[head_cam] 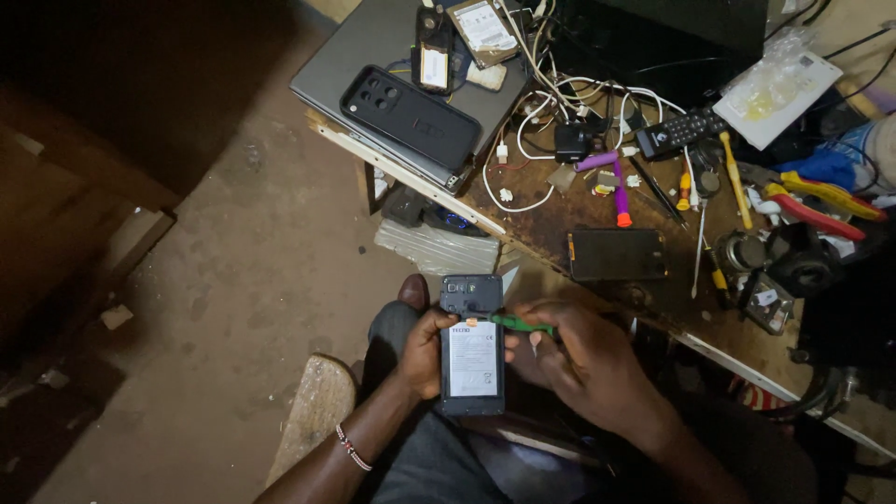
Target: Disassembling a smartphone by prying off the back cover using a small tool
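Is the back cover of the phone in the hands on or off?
Off. The phone shows its bare battery and camera part, held by the left hand; the right hand puts a green tool to it.

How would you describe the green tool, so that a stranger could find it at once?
Start at the cluttered workbench, then look below its edge at the opened phone in the left hand. The green tool lies across its upper part, gripped by the right hand. No other tool touches the phone.

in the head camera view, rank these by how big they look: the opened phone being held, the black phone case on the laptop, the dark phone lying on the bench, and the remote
Largest to smallest:
1. black phone case
2. opened phone, close behind the case and nearer the camera, so this order is unsure
3. dark phone
4. remote
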